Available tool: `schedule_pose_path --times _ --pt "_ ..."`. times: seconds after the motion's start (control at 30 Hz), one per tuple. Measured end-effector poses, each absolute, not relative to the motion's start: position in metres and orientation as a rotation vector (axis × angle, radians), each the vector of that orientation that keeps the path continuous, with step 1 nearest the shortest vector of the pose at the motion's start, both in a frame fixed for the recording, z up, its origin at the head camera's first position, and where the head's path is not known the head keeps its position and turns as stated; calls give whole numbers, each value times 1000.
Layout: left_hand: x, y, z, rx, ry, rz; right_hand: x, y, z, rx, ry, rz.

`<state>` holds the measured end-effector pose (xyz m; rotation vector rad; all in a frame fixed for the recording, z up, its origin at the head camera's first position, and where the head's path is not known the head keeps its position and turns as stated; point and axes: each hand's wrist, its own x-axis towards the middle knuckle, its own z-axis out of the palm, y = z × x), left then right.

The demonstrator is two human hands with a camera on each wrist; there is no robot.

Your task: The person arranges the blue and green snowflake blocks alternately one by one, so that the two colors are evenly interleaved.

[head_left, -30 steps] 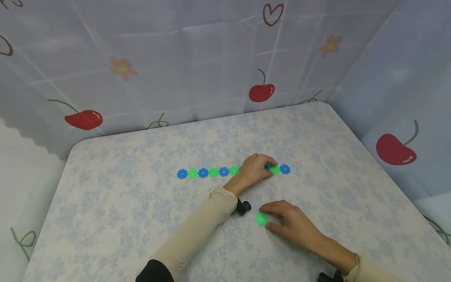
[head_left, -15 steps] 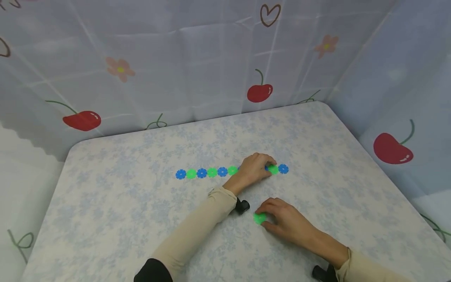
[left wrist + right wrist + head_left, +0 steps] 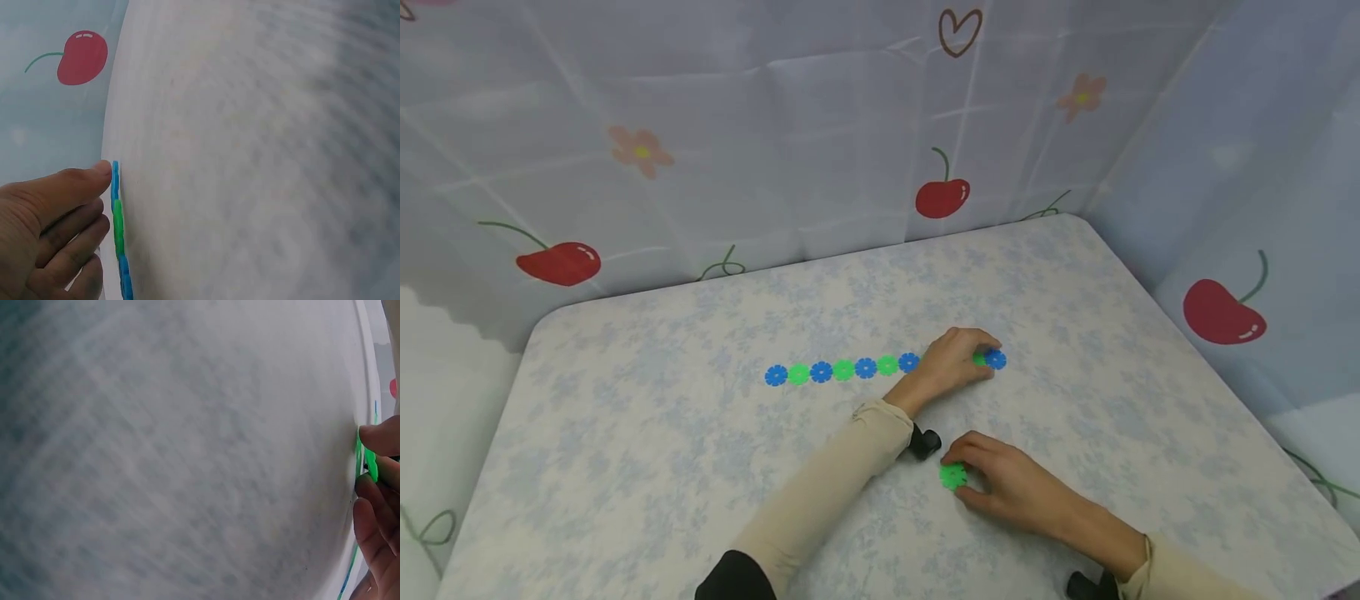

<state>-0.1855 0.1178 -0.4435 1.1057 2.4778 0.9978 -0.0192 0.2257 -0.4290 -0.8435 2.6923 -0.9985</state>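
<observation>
A row of alternating blue and green notched plastic snowflake discs (image 3: 866, 367) lies across the table. My left hand (image 3: 945, 365) covers part of the row, its thumb and fingers pinching the blue disc (image 3: 996, 359) at the right end. In the left wrist view the thumb touches that blue disc (image 3: 115, 175), and a green disc (image 3: 119, 228) adjoins it. Nearer the front, my right hand (image 3: 1011, 487) pinches a green disc (image 3: 953, 477) by its edges. The right wrist view shows this green disc (image 3: 371, 465) tilted beside a second green edge; whether that is another piece, I cannot tell.
A pale blue-flowered cloth covers the table (image 3: 647, 467). Behind it hangs a curtain (image 3: 820, 150) printed with cherries, continuing on the right side. Black camera mounts (image 3: 925, 443) sit at both wrists.
My left hand has shifted right along the row, from the last green disc to the blue end disc. My right hand has closed in on its green disc, which is now tilted.
</observation>
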Motion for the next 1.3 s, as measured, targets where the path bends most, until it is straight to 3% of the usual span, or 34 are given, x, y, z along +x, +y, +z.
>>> schedule_pose_path --times 0.63,1.1,1.3 --pt "-186 126 -439 1082 2529 976 -8 243 -428 -852 2833 -988" --pt "-189 126 -440 1058 2525 977 -34 283 -438 -488 3052 -1048" --pt "-187 129 -440 1042 2532 904 -41 291 -442 -471 3110 -1065"
